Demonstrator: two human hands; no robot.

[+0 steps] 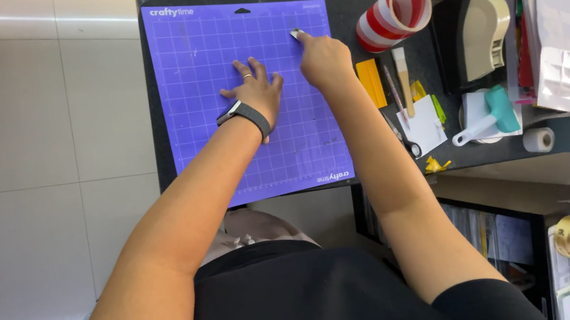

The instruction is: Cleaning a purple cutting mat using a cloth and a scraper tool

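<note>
A purple gridded cutting mat [250, 100] lies flat on a dark worktop [422, 54], and everything else can be placed from it. Near the mat's far right corner the right hand [324, 59] is curled into a loose fist, thumb and forefinger pinched on a small pale scraper [297, 34] whose edge rests on the mat's surface. The scraper sits at the very tips of those fingers, poking out beyond them toward the mat's far edge. The left hand [256, 89] lies palm down around the middle of the mat, fingers spread and pressed flat, just beside the right hand and nearer the mat's centre; a dark wristband [245, 115] circles its wrist.

To my eye the work is scraping the mat, and it goes best with the blade kept low against the surface, short strokes, and the flat hand holding the mat from sliding.

Off the mat's right edge lie a yellow scraper [370, 82] and a pale wooden-handled tool [403, 77]. Beyond those, further right, stands a red-and-white striped roll [393, 16], tipped on its side. Right again is a cream tape dispenser [483, 33], and nearer the worktop's front edge a teal roller tool [492, 113] rests on white paper [426, 124].
</note>
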